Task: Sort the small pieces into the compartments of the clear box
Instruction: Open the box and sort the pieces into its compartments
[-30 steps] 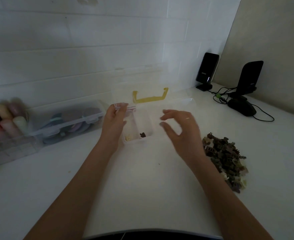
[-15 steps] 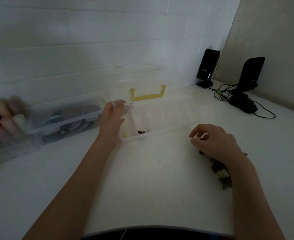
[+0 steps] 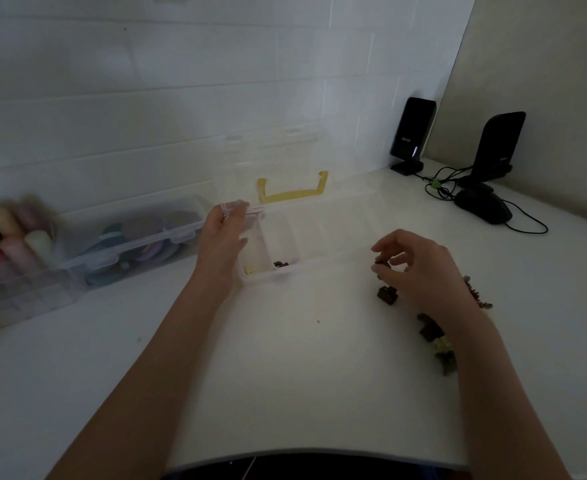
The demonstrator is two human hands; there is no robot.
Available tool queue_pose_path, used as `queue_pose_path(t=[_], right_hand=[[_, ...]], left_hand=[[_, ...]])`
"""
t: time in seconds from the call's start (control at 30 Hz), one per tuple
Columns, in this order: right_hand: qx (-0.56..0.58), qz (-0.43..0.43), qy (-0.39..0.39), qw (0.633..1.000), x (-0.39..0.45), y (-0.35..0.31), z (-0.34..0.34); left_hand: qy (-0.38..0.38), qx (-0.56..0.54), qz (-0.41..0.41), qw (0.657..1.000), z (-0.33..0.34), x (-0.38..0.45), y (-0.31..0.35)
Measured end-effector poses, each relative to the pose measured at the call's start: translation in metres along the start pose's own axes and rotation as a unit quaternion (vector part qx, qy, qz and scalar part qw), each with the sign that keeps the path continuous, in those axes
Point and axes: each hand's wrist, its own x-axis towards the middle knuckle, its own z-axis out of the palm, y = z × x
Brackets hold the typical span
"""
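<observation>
- Since half a second ago, our right hand has lifted off the pile of small pieces and now hangs just above the table, its fingertips pinching one dark piece; a second ago this hand was spread, holding nothing, near the clear box.
- We judge a fresh piece is on its way to a compartment.
- Our left hand has kept its place, fingers closed on the box's left rear corner, steadying it.
- The box sits at 12 o'clock from us, lid up, yellow handle showing. Only the two leftmost compartments hold anything: pale bits and dark bits.
- Another dark piece lies loose at 7 o'clock from the right hand.
- At 9 o'clock, well apart, stand other clear containers; at 2 o'clock, speakers and cables.
- Nothing blocks the path except the box's front wall.
</observation>
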Motion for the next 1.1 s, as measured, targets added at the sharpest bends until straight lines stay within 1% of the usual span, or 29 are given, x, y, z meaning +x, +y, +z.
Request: queue_pose_path(t=[0.1,0.2,0.33,0.47,0.53,0.7,0.8,0.87,0.93,0.97,1.03,1.1], right_hand=[[0.071,-0.012,0.015,0.997,-0.001,-0.007,0.001],[0.118,-0.05,0.027,0.991,-0.002,-0.016,0.005],[0.107,-0.106,0.029,0.988,-0.004,-0.029,0.017],[0.087,-0.157,0.009,0.984,-0.006,-0.036,0.029],[0.088,-0.165,0.007,0.982,-0.006,-0.037,0.032],[0.102,-0.152,0.014,0.983,-0.009,-0.041,0.037],[0.116,-0.175,0.002,0.978,-0.009,-0.052,0.044],[0.072,-0.219,-0.03,0.973,-0.007,-0.064,0.051],[-0.051,-0.263,-0.062,0.961,-0.001,-0.078,0.059],[-0.127,-0.281,-0.07,0.949,0.002,-0.085,0.062],[-0.232,-0.295,-0.09,0.922,0.008,-0.095,0.068],[-0.281,-0.283,-0.114,0.91,0.012,-0.102,0.072]], left_hand=[[-0.001,0.001,-0.001,1.0,0.0,0.0,0.0],[0.003,0.004,0.0,1.0,0.0,0.001,-0.001],[0.002,0.008,0.0,1.0,0.001,0.001,-0.001],[-0.008,0.011,0.006,1.0,0.001,0.0,-0.001],[-0.011,0.012,0.009,1.0,0.002,-0.001,0.0],[-0.022,0.024,0.019,0.999,0.003,-0.003,0.002],[-0.029,0.035,0.035,0.998,0.004,-0.005,0.002],[-0.031,0.039,0.041,0.998,0.005,-0.006,0.001],[-0.035,0.041,0.046,0.997,0.005,-0.007,0.001],[-0.035,0.04,0.046,0.998,0.004,-0.007,0.002],[-0.036,0.036,0.045,0.998,0.004,-0.007,0.002],[-0.036,0.036,0.045,0.998,0.004,-0.006,0.002]])
